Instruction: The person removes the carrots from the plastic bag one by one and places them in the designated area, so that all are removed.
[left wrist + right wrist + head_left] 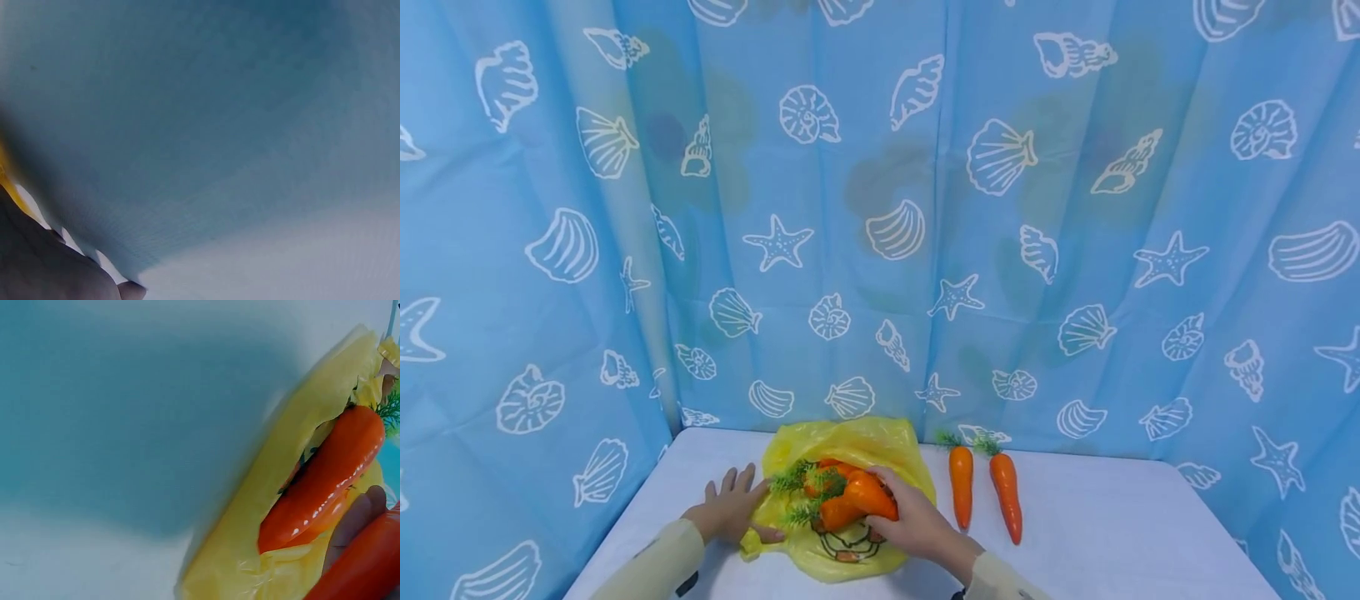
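A yellow plastic bag (850, 567) lies on the white table with several orange carrots and their green leafy tops (797, 477) at its mouth. My right hand (913, 517) reaches in from the right and grips one carrot (868, 493) by its body. Another carrot (331, 478) rests inside the bag beside it in the right wrist view. On the bag's left edge lies my left hand (730, 507), fingers spread and thumb extended along the plastic. Only a dark part of the left hand (50, 269) shows in the left wrist view.
Right of the bag, two carrots, one nearer (961, 487) and one farther right (1006, 496), lie side by side with green tops toward the back. A blue curtain (850, 192) with white seashell prints hangs behind and beside the white table (1097, 533).
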`<control>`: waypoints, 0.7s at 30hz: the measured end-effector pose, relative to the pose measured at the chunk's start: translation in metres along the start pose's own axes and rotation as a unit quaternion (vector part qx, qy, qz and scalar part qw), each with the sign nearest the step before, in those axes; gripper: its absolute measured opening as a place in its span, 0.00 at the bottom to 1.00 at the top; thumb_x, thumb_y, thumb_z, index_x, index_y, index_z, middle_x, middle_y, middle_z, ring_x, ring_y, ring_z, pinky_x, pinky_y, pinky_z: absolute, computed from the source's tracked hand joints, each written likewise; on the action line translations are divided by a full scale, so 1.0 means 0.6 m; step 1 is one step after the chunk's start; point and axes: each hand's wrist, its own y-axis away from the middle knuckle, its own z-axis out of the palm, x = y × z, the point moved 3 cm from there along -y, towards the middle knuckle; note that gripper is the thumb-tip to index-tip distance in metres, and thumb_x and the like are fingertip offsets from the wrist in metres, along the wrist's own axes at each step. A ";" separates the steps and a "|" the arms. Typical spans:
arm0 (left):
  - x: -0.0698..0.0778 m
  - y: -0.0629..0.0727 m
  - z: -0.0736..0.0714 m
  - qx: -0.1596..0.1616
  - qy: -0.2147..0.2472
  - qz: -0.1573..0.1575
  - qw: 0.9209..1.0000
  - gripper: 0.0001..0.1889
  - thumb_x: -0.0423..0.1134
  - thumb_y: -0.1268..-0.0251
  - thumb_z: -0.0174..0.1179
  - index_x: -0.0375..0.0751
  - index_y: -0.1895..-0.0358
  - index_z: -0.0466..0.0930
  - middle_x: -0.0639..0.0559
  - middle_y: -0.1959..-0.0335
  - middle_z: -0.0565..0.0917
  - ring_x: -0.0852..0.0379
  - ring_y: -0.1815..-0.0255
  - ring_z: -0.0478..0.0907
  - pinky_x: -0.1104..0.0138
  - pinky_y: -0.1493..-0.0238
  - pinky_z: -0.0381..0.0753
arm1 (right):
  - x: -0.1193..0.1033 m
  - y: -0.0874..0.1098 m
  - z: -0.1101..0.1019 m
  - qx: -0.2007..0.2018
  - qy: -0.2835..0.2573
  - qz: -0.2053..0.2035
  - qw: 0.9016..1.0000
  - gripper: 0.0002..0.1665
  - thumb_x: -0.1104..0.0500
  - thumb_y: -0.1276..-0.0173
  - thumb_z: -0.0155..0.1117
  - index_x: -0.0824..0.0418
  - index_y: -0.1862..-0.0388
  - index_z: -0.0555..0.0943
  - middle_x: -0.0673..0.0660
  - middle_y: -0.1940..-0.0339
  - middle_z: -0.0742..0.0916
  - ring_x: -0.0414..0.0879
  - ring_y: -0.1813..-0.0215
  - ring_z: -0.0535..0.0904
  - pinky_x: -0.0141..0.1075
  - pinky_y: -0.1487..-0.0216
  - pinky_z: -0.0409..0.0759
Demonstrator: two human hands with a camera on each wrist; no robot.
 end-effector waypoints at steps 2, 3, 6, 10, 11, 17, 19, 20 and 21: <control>0.001 0.002 -0.001 0.001 0.002 0.001 1.000 0.61 0.82 0.64 0.61 0.48 0.26 0.64 0.32 0.21 0.50 0.23 0.23 0.42 0.27 0.31 0.36 | 0.005 0.001 -0.002 0.009 -0.001 -0.001 1.000 0.38 0.53 0.30 0.66 0.52 0.25 0.63 0.55 0.37 0.80 0.47 0.43 0.79 0.47 0.43 0.81; 0.001 0.003 -0.001 0.001 0.004 0.002 1.000 0.61 0.82 0.64 0.62 0.48 0.26 0.64 0.32 0.21 0.50 0.23 0.23 0.42 0.27 0.31 0.36 | 0.007 0.002 -0.003 0.011 -0.003 -0.001 1.000 0.38 0.53 0.30 0.65 0.52 0.25 0.63 0.55 0.38 0.81 0.46 0.45 0.79 0.46 0.45 0.82; 0.003 0.004 -0.002 0.003 0.003 0.001 1.000 0.61 0.82 0.64 0.62 0.48 0.26 0.64 0.32 0.21 0.50 0.23 0.23 0.42 0.27 0.31 0.36 | 0.013 0.003 -0.006 0.013 -0.006 -0.004 1.000 0.38 0.55 0.30 0.65 0.53 0.25 0.62 0.56 0.39 0.81 0.45 0.48 0.80 0.42 0.49 0.82; 0.002 0.004 -0.002 0.002 0.006 -0.002 1.000 0.61 0.82 0.65 0.61 0.49 0.26 0.63 0.33 0.21 0.50 0.23 0.23 0.42 0.26 0.31 0.36 | 0.018 0.002 -0.008 0.018 -0.002 -0.013 1.000 0.38 0.55 0.31 0.66 0.54 0.25 0.62 0.57 0.38 0.81 0.46 0.47 0.80 0.41 0.49 0.82; 0.002 0.004 -0.002 0.002 0.007 -0.003 1.000 0.61 0.82 0.65 0.62 0.49 0.26 0.63 0.33 0.21 0.50 0.23 0.23 0.42 0.26 0.31 0.36 | 0.018 0.002 -0.009 0.019 0.001 -0.016 1.000 0.38 0.55 0.31 0.66 0.54 0.26 0.62 0.57 0.38 0.81 0.46 0.47 0.80 0.41 0.49 0.82; 0.001 0.003 0.000 -0.005 0.002 -0.001 1.000 0.60 0.82 0.64 0.61 0.49 0.26 0.63 0.33 0.21 0.51 0.24 0.23 0.43 0.27 0.30 0.37 | 0.019 0.002 -0.014 0.013 0.003 -0.013 1.000 0.39 0.56 0.32 0.67 0.54 0.26 0.62 0.58 0.39 0.81 0.48 0.48 0.80 0.42 0.51 0.82; 0.002 0.004 -0.001 -0.004 0.001 -0.002 1.000 0.60 0.82 0.64 0.61 0.49 0.26 0.63 0.33 0.21 0.51 0.24 0.23 0.43 0.27 0.30 0.37 | 0.019 0.002 -0.017 0.013 -0.003 -0.007 1.000 0.39 0.56 0.32 0.67 0.54 0.26 0.62 0.58 0.38 0.81 0.48 0.47 0.80 0.43 0.51 0.82; 0.002 0.004 -0.001 -0.004 0.002 -0.004 1.000 0.61 0.82 0.65 0.61 0.49 0.26 0.63 0.33 0.21 0.50 0.24 0.23 0.43 0.27 0.30 0.37 | 0.019 0.002 -0.019 0.014 -0.005 -0.004 1.000 0.38 0.56 0.32 0.67 0.54 0.26 0.63 0.58 0.38 0.81 0.48 0.47 0.80 0.44 0.51 0.82; 0.003 0.005 -0.003 -0.003 0.003 -0.005 1.000 0.61 0.82 0.65 0.61 0.49 0.26 0.63 0.33 0.21 0.50 0.24 0.23 0.43 0.27 0.30 0.37 | 0.019 0.002 -0.021 0.015 -0.006 -0.004 1.000 0.38 0.56 0.32 0.67 0.54 0.26 0.63 0.58 0.39 0.81 0.48 0.47 0.80 0.45 0.51 0.82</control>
